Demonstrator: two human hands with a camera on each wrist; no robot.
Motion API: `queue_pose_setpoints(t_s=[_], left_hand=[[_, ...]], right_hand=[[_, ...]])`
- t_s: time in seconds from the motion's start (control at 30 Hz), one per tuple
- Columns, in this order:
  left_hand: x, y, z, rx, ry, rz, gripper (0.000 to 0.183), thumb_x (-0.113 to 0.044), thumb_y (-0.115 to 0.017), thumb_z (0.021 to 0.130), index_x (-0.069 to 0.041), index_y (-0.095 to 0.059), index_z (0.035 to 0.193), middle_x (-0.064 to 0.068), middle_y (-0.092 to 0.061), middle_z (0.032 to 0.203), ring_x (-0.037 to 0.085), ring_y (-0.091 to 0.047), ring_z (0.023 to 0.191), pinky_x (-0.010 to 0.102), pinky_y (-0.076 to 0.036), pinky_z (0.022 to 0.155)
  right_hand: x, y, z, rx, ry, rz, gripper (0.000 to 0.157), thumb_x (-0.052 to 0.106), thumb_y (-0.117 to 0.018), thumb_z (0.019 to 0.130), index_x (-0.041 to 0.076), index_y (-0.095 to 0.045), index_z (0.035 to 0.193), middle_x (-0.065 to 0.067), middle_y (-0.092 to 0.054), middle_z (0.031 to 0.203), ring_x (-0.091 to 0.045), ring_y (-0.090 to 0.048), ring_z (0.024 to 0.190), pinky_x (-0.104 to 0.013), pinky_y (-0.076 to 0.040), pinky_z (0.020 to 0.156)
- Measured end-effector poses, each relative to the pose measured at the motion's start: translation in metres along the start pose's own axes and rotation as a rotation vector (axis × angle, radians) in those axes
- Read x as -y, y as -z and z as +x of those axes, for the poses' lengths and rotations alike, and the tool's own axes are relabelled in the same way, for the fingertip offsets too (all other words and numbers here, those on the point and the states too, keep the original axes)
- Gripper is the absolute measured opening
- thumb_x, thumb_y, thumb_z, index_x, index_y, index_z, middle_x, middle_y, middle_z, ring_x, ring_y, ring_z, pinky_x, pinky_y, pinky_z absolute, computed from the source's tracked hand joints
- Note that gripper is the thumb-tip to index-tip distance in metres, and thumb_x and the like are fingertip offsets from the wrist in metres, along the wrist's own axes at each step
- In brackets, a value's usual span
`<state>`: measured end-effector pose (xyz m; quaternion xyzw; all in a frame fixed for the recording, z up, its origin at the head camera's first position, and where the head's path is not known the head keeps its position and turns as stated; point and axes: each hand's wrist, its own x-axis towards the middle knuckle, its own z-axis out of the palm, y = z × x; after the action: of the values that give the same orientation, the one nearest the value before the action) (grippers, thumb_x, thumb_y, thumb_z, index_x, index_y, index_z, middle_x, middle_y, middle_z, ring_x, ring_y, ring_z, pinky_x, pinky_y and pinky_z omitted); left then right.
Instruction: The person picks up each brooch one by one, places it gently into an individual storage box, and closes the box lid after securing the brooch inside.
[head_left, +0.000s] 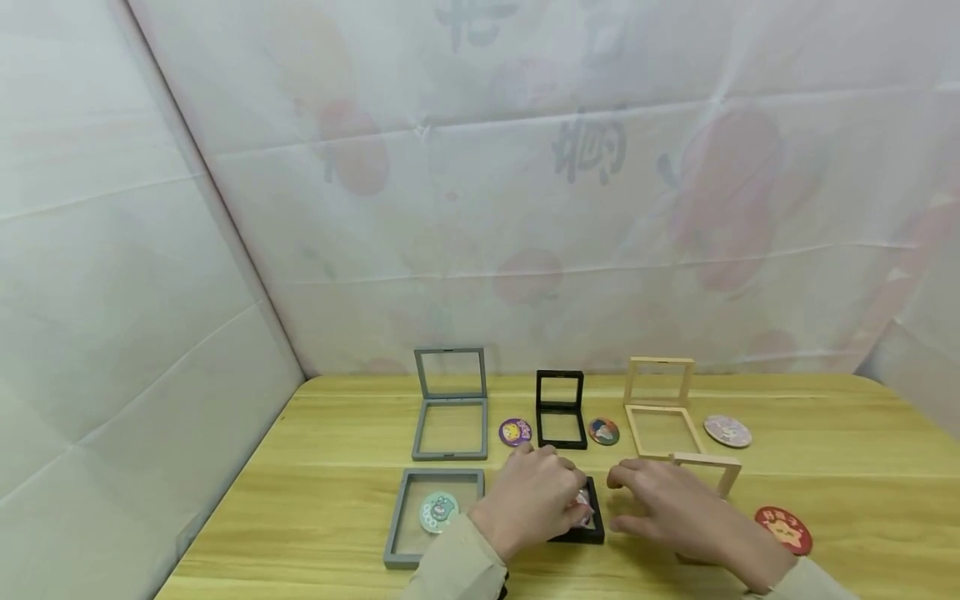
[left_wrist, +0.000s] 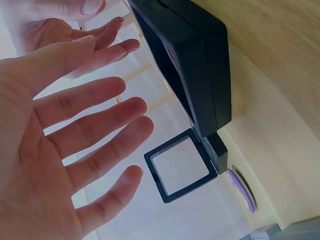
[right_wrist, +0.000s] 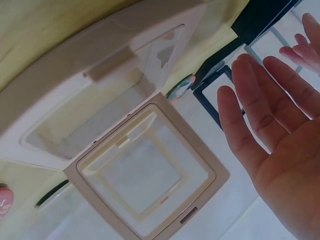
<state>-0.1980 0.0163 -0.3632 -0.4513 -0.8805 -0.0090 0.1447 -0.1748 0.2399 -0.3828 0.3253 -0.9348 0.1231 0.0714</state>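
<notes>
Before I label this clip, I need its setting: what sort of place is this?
Probably a makeshift tabletop work booth, though the wider room isn't visible. A wood-grain table is enclosed by creased pale sheets with faint printing, and open frames and round badges are laid out on it.

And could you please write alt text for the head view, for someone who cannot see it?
A person's left hand is over a small black frame, the right hand to its right. On the wood-grain table, a gray frame with a green badge lies to the left; three open frames line the back.
</notes>
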Motion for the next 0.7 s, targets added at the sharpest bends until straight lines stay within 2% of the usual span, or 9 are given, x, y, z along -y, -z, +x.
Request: queue_pose_setpoints(t_s=[0.13,0.27,0.43,0.7], left_hand=[[-0.002,-0.001,0.002,-0.007,-0.009,0.004,0.025,-0.038,-0.077,0.091,-0.026,-0.067,0.072,-0.017,-0.063,0.071,0.004,-0.049,0.063,0.025,-0.043,0.063],[-0.005,-0.002,0.003,-0.006,-0.014,0.012,0.022,-0.044,-0.076,0.091,-0.027,-0.072,0.077,-0.018,-0.064,0.073,0.003,-0.051,0.064,0.024,-0.042,0.063],[-0.008,-0.003,0.006,-0.019,-0.018,0.031,0.022,-0.044,-0.075,0.091,-0.028,-0.073,0.076,-0.019,-0.064,0.071,0.002,-0.054,0.064,0.024,-0.042,0.061],[-0.01,-0.005,0.007,-0.025,-0.017,0.043,0.024,-0.045,-0.074,0.092,-0.028,-0.072,0.074,-0.019,-0.063,0.068,0.003,-0.052,0.061,0.023,-0.035,0.055]], right_hand=[[-0.003,0.002,-0.003,-0.006,0.002,0.018,0.032,0.034,-0.084,0.083,0.013,-0.069,0.103,0.001,-0.069,0.101,-0.014,-0.065,0.084,-0.031,-0.054,0.065],[-0.007,0.005,-0.006,0.002,-0.023,0.068,0.03,0.03,-0.084,0.083,0.012,-0.069,0.101,0.0,-0.07,0.099,-0.006,-0.06,0.076,-0.028,-0.051,0.061],[-0.011,0.009,-0.013,0.008,-0.065,0.094,0.026,0.028,-0.084,0.084,0.013,-0.069,0.099,0.003,-0.069,0.095,-0.001,-0.053,0.071,-0.026,-0.048,0.058],[-0.018,0.013,-0.023,0.004,-0.092,0.108,0.023,0.027,-0.084,0.083,0.015,-0.068,0.094,0.009,-0.064,0.089,0.002,-0.048,0.069,-0.026,-0.046,0.057]])
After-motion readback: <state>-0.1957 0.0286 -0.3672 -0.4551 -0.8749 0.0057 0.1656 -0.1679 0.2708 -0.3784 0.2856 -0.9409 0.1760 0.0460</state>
